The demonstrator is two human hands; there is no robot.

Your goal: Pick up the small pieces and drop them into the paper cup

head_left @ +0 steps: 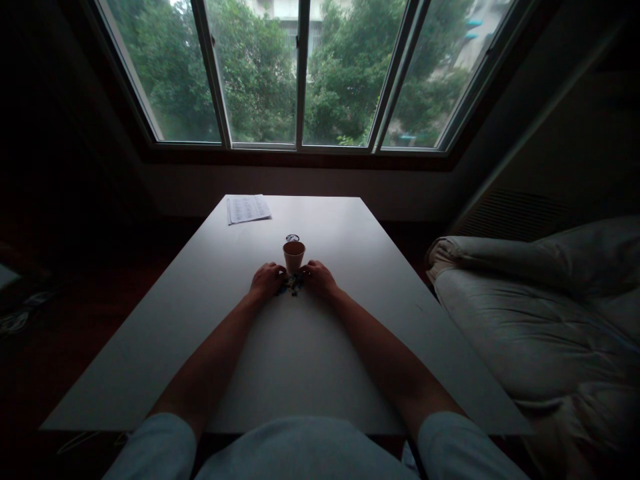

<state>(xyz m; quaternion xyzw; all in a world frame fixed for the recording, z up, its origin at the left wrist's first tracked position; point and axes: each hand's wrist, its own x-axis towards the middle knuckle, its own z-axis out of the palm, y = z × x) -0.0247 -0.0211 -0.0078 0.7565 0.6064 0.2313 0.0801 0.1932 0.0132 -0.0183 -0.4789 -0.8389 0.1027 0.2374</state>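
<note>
A brown paper cup (294, 259) stands upright in the middle of the white table, its mouth facing up. Small dark and light pieces (293, 287) lie in a loose pile in front of its base; they are too small to name. My left hand (267, 279) is at the pile's left side, fingers curled and fingertips close to the cup's base. On the other side my right hand (321, 277) mirrors it, its fingers bent together beside the cup. What either hand pinches is too small and dark to make out. Behind the cup lies a small round, dark-rimmed object (293, 238).
Sheets of printed paper (249, 209) lie at the far left corner of the white table (310, 373). A padded sofa (530, 320) stands along the right side. Beyond the far edge is a wide window (260, 80). Cables (20, 317) lie at the left.
</note>
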